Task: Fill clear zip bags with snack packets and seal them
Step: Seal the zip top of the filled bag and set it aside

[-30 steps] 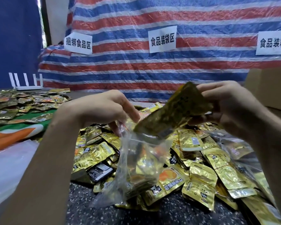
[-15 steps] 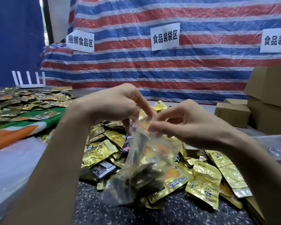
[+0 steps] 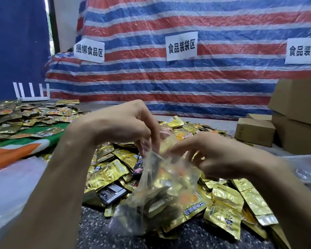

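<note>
Pinching the top of the zip bag [image 3: 162, 191], looks ready to seal.
Another packet [image 3: 160, 196] went in; now fingers of left hand [image 3: 126, 126] and right hand [image 3: 214, 157] clamp the top, full bag hanging just below them.

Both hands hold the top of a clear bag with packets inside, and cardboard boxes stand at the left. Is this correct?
Not quite: the head view shows the cardboard boxes at the right, not the left. The left hand and right hand do hold the top of the clear bag with packets inside.

Soft even light; foil glare; motion blur, probably; edges warped.
</note>
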Demonstrator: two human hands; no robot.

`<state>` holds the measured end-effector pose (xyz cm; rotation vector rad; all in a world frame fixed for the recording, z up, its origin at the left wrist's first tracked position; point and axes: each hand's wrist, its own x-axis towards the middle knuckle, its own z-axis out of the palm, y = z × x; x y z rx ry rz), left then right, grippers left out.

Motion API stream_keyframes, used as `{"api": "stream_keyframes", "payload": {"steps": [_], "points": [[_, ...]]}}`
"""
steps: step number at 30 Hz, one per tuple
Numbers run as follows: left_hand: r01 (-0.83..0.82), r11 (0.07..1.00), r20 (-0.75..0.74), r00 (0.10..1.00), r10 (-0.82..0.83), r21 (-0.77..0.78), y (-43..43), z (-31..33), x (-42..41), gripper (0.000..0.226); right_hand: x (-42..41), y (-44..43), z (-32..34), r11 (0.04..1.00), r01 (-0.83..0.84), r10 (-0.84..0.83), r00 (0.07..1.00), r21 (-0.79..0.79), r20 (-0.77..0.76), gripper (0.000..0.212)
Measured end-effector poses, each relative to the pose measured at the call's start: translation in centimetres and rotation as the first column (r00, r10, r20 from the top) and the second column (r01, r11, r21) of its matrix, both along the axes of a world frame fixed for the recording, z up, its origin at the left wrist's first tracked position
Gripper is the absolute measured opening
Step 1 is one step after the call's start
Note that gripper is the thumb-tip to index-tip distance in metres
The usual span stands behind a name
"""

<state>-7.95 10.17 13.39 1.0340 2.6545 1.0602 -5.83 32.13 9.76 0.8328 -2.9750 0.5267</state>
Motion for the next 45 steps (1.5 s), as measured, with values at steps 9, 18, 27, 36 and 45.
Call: {"api": "stream_keyframes", "payload": {"steps": [9,18,27,36,45], "points": [[-0.023,0.908,0.004,1.0,0.027,-0.417,-0.2,0.7,1.6,0.041,0.3,0.1,0.5,0.988,-0.022,0.001,0.991,-0.154,-0.132,0.018],[0.093,0.88,-0.025,0.993,-0.118,-0.466,-2.2,1.8,3.0,0.042,1.7,-1.0,1.8,0.89,-0.04,-0.214,0.842,-0.454,-0.495,0.028],[0.198,0.972,-0.05,0.977,-0.206,-0.123,-0.9,1.3,2.3,0.025,5.3,6.3,5.9,0.997,0.052,-0.056,0.996,-0.063,-0.064,0.037],[0.246,0.967,0.096,0.966,-0.239,-0.067,-0.8,0.9,1.2,0.022,5.5,8.0,5.9,0.992,0.069,-0.051,0.985,-0.108,0.163,0.035],[0.188,0.97,-0.118,0.978,-0.171,0.155,-0.6,1.1,1.4,0.042,5.3,9.5,6.0,0.969,-0.001,0.013,0.999,-0.246,0.045,0.037]]}}
